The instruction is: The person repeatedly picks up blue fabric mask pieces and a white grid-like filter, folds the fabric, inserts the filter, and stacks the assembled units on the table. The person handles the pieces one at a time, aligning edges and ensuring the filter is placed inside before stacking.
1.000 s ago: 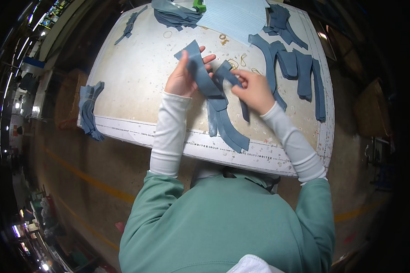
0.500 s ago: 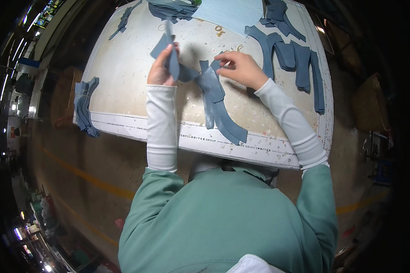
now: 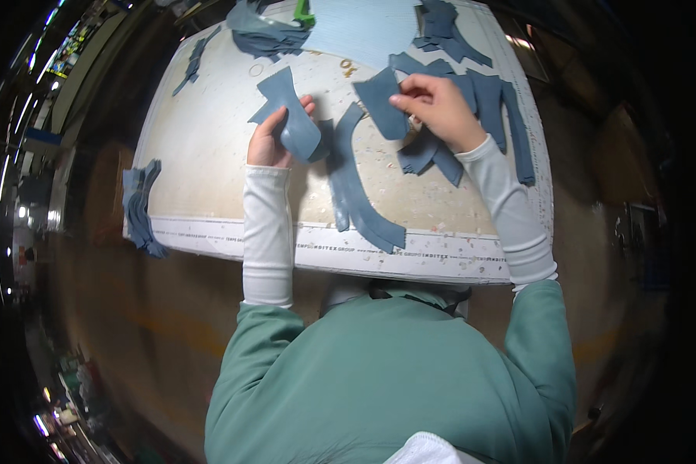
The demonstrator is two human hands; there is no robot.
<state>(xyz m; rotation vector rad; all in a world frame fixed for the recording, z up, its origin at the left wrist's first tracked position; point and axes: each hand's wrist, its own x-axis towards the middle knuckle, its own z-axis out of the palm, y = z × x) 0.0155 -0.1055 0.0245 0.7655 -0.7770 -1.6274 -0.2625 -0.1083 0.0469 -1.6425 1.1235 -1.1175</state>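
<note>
My left hand (image 3: 267,139) grips blue, leather-like cut pieces (image 3: 300,133), its thumb lying along them and its fingertips showing at their far side. To the right, my right hand (image 3: 445,112) pinches a broad blue cut piece (image 3: 382,102) by its right edge, between thumb and fingers. Between the hands, long curved blue strips (image 3: 356,197) lie on the table, reaching toward its front edge. More blue pieces (image 3: 419,155) show just below my right hand; whether they hang from it or lie on the table I cannot tell.
Blue cut stacks (image 3: 489,108) lie on the right of the white table (image 3: 201,174), with another pile (image 3: 441,31) beyond. At the far side are a blue heap (image 3: 267,40), a light blue sheet (image 3: 367,31) and yellowish rings (image 3: 348,67). A tied bundle (image 3: 139,209) overhangs the left edge.
My right hand has shifted right and now holds a broad blue piece up off the strips. In my left hand the pieces have turned, showing a wider face. The view has shifted slightly.
</note>
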